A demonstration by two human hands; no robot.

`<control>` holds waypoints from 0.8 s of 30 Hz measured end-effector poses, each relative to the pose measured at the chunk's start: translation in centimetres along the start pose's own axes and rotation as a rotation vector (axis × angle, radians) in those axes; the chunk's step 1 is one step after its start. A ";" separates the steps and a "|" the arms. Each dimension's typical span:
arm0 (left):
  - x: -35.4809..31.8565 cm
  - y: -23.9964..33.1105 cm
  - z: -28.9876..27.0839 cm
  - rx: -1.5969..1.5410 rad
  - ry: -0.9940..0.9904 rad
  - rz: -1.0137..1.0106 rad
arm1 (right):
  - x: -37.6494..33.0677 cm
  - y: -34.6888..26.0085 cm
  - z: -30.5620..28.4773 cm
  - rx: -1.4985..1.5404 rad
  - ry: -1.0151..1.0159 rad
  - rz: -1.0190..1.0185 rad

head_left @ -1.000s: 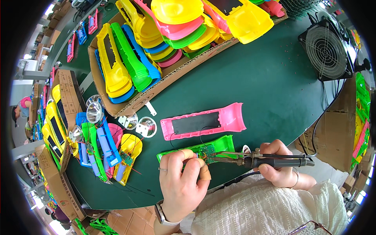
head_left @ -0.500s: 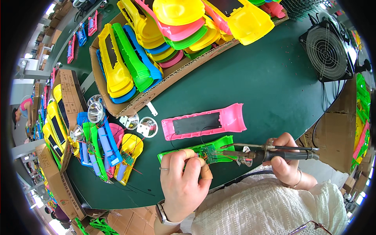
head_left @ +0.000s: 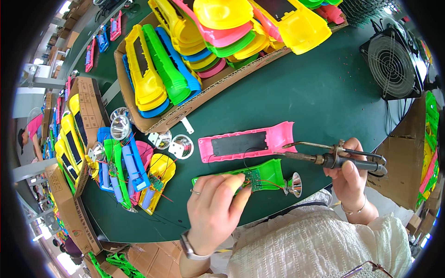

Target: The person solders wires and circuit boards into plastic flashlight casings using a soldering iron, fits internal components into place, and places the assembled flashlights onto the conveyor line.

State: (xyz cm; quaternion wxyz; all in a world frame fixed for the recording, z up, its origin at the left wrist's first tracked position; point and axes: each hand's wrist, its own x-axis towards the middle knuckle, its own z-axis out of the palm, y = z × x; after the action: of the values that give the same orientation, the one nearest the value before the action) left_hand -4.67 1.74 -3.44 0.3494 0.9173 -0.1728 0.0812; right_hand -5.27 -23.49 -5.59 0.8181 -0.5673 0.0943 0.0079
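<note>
Green shell (head_left: 259,175) pinned crosswise by left hand (head_left: 215,211); right hand (head_left: 347,178) clamps soldering iron (head_left: 333,159), tip up-right of board (head_left: 253,179).

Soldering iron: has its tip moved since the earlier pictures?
Yes. The soldering iron has lifted off the green shell; its tip now sits beside the pink shell.

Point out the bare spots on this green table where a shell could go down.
The widest bare patch of the green table top lies between the long cardboard box, the black fan and the pink plastic shell. It is crowded at the left, around the heap of coloured shells and silver reflector cups.
</note>
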 end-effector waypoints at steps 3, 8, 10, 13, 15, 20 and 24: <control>-1.6 -1.6 -3.8 0.191 0.075 0.153 | 0.2 -0.5 0.1 -0.012 0.000 -0.029; -4.4 -1.5 -6.3 0.671 -0.266 0.534 | 0.8 -0.6 -0.2 -0.076 -0.002 -0.045; -4.8 -1.6 -5.3 0.715 -0.394 0.702 | 1.0 -0.6 -0.2 -0.083 -0.015 -0.053; -4.1 -1.8 -4.1 0.453 -0.326 0.580 | 0.7 -1.0 0.4 -0.050 -0.041 -0.070; -2.9 -1.5 -2.9 0.336 -0.186 0.529 | 0.5 -1.2 0.6 -0.049 -0.087 -0.030; -1.9 -1.3 -0.3 0.125 0.047 0.355 | 0.9 -1.9 0.9 -0.086 -0.282 0.130; -1.2 -1.2 0.2 0.234 0.054 0.378 | 1.9 -2.6 0.6 -0.161 -0.376 0.203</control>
State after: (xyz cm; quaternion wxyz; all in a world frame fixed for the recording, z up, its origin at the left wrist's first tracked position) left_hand -5.31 2.78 -4.65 0.2238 0.9004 -0.3217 0.1892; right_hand -3.05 -23.99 -3.31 0.7682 -0.6070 -0.0042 0.2033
